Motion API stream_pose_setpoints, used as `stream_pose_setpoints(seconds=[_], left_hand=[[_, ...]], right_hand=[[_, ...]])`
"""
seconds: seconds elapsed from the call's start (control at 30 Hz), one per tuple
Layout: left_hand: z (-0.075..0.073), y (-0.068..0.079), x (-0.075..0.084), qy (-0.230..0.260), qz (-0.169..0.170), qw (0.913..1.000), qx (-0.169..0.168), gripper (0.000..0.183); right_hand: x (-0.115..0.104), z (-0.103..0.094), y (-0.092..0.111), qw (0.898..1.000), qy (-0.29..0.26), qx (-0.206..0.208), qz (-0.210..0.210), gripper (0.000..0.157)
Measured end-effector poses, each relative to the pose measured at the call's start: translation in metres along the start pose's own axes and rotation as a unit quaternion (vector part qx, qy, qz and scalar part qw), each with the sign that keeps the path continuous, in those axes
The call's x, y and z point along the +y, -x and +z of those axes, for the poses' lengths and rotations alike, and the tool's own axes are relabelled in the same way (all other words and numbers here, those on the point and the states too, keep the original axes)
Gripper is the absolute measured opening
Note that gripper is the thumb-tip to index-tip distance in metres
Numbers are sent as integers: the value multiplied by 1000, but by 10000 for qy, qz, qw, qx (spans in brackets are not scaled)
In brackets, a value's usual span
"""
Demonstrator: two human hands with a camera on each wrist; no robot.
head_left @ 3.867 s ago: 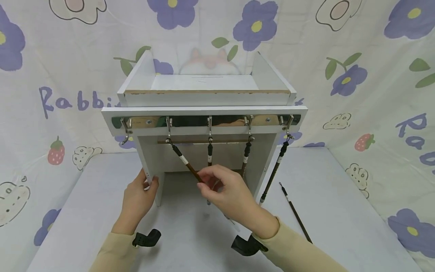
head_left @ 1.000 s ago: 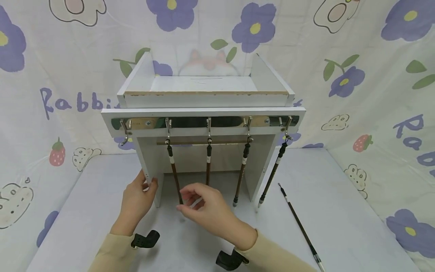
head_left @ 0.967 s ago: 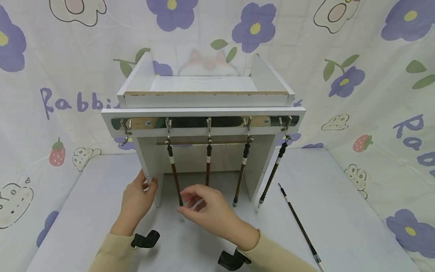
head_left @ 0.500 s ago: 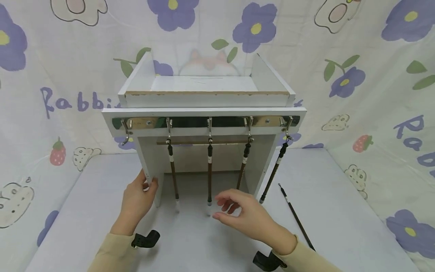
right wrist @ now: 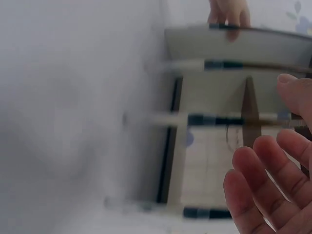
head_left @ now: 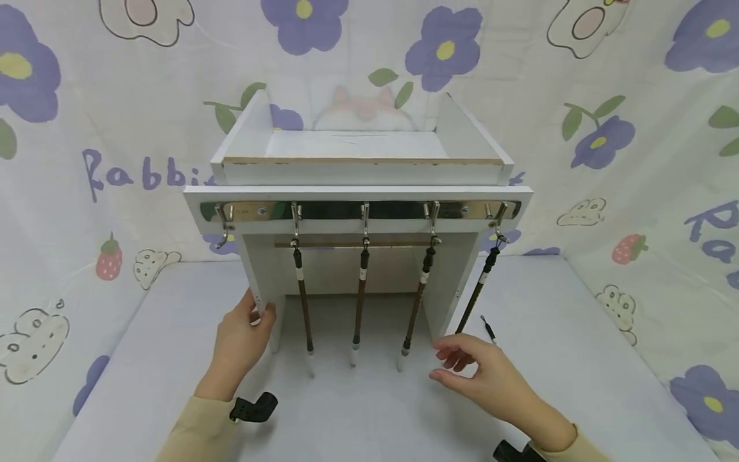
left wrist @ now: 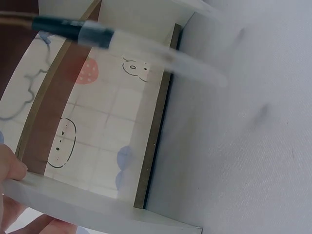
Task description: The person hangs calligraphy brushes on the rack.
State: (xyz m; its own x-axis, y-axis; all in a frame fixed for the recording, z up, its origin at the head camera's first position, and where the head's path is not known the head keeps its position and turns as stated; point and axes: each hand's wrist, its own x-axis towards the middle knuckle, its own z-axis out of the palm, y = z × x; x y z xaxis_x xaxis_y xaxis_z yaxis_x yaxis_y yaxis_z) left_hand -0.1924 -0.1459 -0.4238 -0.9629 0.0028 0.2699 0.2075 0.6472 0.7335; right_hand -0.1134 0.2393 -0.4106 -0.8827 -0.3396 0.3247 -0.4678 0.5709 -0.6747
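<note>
**Left hand [head_left: 239, 343] grips the stand [head_left: 364, 173]; right hand [head_left: 491, 378] waits free**

Furthest left on the stand is a hook [head_left: 222, 234]; four brushes hang from the hooks to its right. The left hand is clamped around the edge of the left side panel, thumb in front, seemingly to steady the stand.

Next comes the first brush [head_left: 305, 301], then the second brush [head_left: 360, 295] and third brush [head_left: 417, 301], each hung by its top end so the pale tip points down, probably to keep its shape.

The fourth brush [head_left: 476, 295] slants, its lower end hidden by the right hand. That hand's thumb and fingers are apart, holding nothing; whether they touch it, I cannot tell.

Rightmost, a loose brush [head_left: 488, 330] lies on the table [head_left: 358, 423], mostly hidden.
</note>
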Motion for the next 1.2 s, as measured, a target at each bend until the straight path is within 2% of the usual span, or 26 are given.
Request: stream_pose_setpoints(seconds=[0.2,0.33,0.5,0.53,0.67,0.87,1.0,1.2], left_hand=[[0,0,0,-34,51,10000,30,49],[0,1,0,-38,62,10000,50,48],[1,0,-2,-33,87,9999,81,47],[2,0,-2,-32,88,9999,87,47],[1,0,-3,-18,90,9999,90,47],[1,0,-2,-26,43,10000,40,47],[1,0,-2,-10,32,10000,22,48],[0,0,-1,-16,56,10000,35,47]], right_hand=[[18,-10,9,9989,153,146,429,34],[22,-16,13,9969,171,257,724,36],[40,-23,19,9920,62,485,1164,33],[49,-24,20,9910,39,531,1225,34],[61,-31,24,9820,-31,632,1780,36],[73,-40,29,9610,-425,540,2679,44],[76,-43,31,9495,-498,591,3043,53],[83,-47,37,9351,-195,645,3479,66]])
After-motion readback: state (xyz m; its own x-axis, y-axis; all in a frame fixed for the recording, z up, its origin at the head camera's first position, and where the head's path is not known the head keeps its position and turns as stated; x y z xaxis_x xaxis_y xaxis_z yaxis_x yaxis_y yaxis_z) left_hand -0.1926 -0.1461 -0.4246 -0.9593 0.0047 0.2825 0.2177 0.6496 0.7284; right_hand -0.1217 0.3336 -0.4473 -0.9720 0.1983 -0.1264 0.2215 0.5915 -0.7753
